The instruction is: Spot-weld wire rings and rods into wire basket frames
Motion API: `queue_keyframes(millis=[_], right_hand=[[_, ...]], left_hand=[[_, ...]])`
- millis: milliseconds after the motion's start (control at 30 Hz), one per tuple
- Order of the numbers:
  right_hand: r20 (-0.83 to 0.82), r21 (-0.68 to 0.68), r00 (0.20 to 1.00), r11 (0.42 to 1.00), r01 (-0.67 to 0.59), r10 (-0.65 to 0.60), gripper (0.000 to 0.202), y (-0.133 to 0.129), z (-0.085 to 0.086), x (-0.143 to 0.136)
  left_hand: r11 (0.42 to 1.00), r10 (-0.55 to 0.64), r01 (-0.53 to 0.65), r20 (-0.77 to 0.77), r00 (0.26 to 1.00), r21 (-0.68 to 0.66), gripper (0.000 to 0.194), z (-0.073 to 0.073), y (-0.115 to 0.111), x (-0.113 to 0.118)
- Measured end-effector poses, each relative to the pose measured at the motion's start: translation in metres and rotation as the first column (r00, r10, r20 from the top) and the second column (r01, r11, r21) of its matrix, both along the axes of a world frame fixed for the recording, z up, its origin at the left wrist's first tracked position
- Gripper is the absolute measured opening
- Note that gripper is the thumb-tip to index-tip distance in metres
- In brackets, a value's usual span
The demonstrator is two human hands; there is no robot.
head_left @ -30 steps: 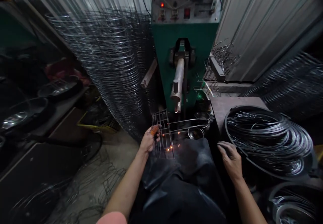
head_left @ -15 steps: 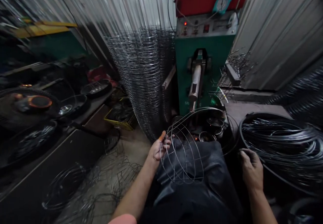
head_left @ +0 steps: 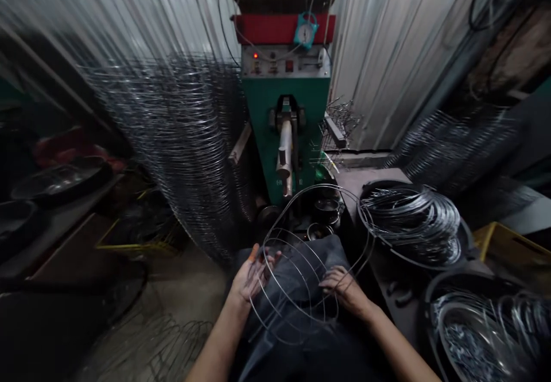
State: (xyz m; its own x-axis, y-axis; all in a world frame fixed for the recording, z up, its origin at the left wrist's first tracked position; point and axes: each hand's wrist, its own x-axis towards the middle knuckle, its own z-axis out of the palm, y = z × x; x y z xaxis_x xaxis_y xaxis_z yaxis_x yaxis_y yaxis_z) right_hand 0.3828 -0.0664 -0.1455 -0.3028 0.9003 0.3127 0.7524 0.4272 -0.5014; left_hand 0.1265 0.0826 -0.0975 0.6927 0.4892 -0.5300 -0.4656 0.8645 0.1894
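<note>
A round wire frame (head_left: 297,276) made of thin rings and cross wires lies over the dark-covered lap. On its left side my left hand (head_left: 257,276) holds it, orange wrapping on a fingertip. My right hand (head_left: 340,285) is at the frame's right side with its fingers closed around the wire. Larger wire rings (head_left: 329,186) rise from the frame toward the machine. Behind them stands the green machine (head_left: 262,106) with a metal arm (head_left: 285,149) pointing forward.
Tall stacked wire frames (head_left: 181,135) stand left of the machine. On the right are a tray of wire rings (head_left: 408,221) and another tray (head_left: 434,313) holding a bowl of small metal parts (head_left: 469,347). A yellow crate (head_left: 512,244) sits farther right.
The view has turned right. My right hand has moved from beside the ring tray to the wire frame and taken hold of it. My left hand still holds the frame.
</note>
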Motion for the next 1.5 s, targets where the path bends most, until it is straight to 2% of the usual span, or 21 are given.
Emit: queue_keyframes(millis=[133, 233, 300, 367, 400, 467, 533, 600, 667, 767, 833, 900, 967, 1033, 1133, 1167, 1233, 1300, 1367, 1433, 1500], right_hand=[[-0.196, 0.103, 0.980, 0.993, 0.056, -0.035, 0.023, -0.014, 0.019, -0.014], [-0.359, 0.033, 0.921, 0.984, 0.176, -0.152, 0.024, -0.004, 0.029, -0.027], [-0.436, -0.048, 0.853, 0.954, 0.297, -0.288, 0.026, 0.010, 0.033, -0.033], [-0.485, -0.109, 0.780, 0.913, 0.394, -0.394, 0.028, 0.027, 0.037, -0.038], [-0.503, -0.130, 0.754, 0.899, 0.418, -0.423, 0.028, 0.036, 0.040, -0.039], [-0.525, -0.165, 0.724, 0.888, 0.430, -0.448, 0.028, 0.052, 0.044, -0.044], [-0.537, -0.193, 0.712, 0.887, 0.419, -0.453, 0.028, 0.067, 0.048, -0.050], [-0.547, -0.209, 0.707, 0.890, 0.404, -0.449, 0.028, 0.079, 0.051, -0.058], [-0.546, -0.212, 0.707, 0.891, 0.401, -0.448, 0.029, 0.089, 0.053, -0.065], [-0.504, -0.196, 0.736, 0.890, 0.412, -0.452, 0.029, 0.101, 0.057, -0.067], [-0.393, -0.199, 0.815, 0.904, 0.378, -0.427, 0.028, 0.104, 0.064, -0.059], [-0.210, -0.238, 0.906, 0.918, 0.317, -0.367, 0.026, 0.102, 0.075, -0.045], [-0.081, -0.252, 0.935, 0.915, 0.315, -0.344, 0.027, 0.098, 0.090, -0.028], [-0.080, -0.161, 0.905, 0.901, 0.402, -0.418, 0.028, 0.098, 0.105, -0.010], [-0.125, 0.074, 0.857, 0.856, 0.511, -0.501, 0.034, 0.115, 0.120, 0.010], [-0.105, 0.129, 0.867, 0.858, 0.497, -0.487, 0.037, 0.125, 0.122, 0.015], [-0.032, 0.138, 0.918, 0.908, 0.397, -0.396, 0.036, 0.147, 0.121, 0.020], [-0.005, 0.026, 0.968, 0.967, 0.252, -0.252, 0.028, 0.167, 0.116, 0.022], [-0.061, -0.087, 0.988, 0.987, 0.138, -0.144, 0.024, 0.181, 0.111, 0.023], [-0.138, -0.122, 0.983, 0.987, 0.101, -0.118, 0.024, 0.188, 0.106, 0.024], [-0.170, -0.096, 0.976, 0.988, 0.122, -0.137, 0.024, 0.193, 0.102, 0.024]], left_hand=[[0.999, -0.040, 0.040, 0.028, 0.999, 0.017, 0.057, -0.008, -0.001, 0.012], [0.999, -0.031, 0.031, -0.020, 0.999, 0.013, 0.065, -0.006, -0.002, 0.020], [0.998, 0.005, 0.004, -0.134, 0.991, 0.063, 0.069, -0.002, -0.004, 0.022], [0.968, 0.137, -0.058, -0.323, 0.936, 0.243, 0.068, 0.002, -0.009, 0.023], [0.922, 0.241, -0.080, -0.400, 0.884, 0.378, 0.067, 0.004, -0.013, 0.025], [0.768, 0.421, -0.051, -0.444, 0.791, 0.638, 0.065, 0.008, -0.022, 0.029], [0.632, 0.472, 0.030, -0.415, 0.778, 0.775, 0.068, 0.010, -0.029, 0.038], [0.583, 0.466, 0.060, -0.395, 0.792, 0.810, 0.076, 0.013, -0.030, 0.050], [0.590, 0.478, 0.024, -0.373, 0.795, 0.807, 0.080, 0.014, -0.026, 0.061], [0.630, 0.455, -0.059, -0.307, 0.836, 0.774, 0.077, 0.017, -0.014, 0.072], [0.656, 0.431, -0.101, -0.261, 0.864, 0.748, 0.074, 0.019, -0.005, 0.073], [0.671, 0.429, -0.125, -0.245, 0.870, 0.731, 0.070, 0.021, 0.002, 0.070], [0.680, 0.440, -0.134, -0.255, 0.861, 0.721, 0.068, 0.023, 0.008, 0.065], [0.692, 0.449, -0.143, -0.267, 0.853, 0.708, 0.067, 0.023, 0.012, 0.060], [0.697, 0.451, -0.157, -0.258, 0.854, 0.700, 0.067, 0.020, 0.017, 0.055], [0.696, 0.449, -0.161, -0.250, 0.858, 0.700, 0.067, 0.019, 0.019, 0.055], [0.698, 0.446, -0.173, -0.233, 0.864, 0.695, 0.066, 0.017, 0.023, 0.054], [0.704, 0.455, -0.191, -0.228, 0.861, 0.684, 0.065, 0.015, 0.028, 0.054], [0.710, 0.475, -0.205, -0.243, 0.846, 0.674, 0.065, 0.016, 0.034, 0.055], [0.715, 0.490, -0.213, -0.261, 0.832, 0.666, 0.065, 0.017, 0.041, 0.056], [0.724, 0.489, -0.214, -0.270, 0.829, 0.656, 0.065, 0.019, 0.048, 0.059]])
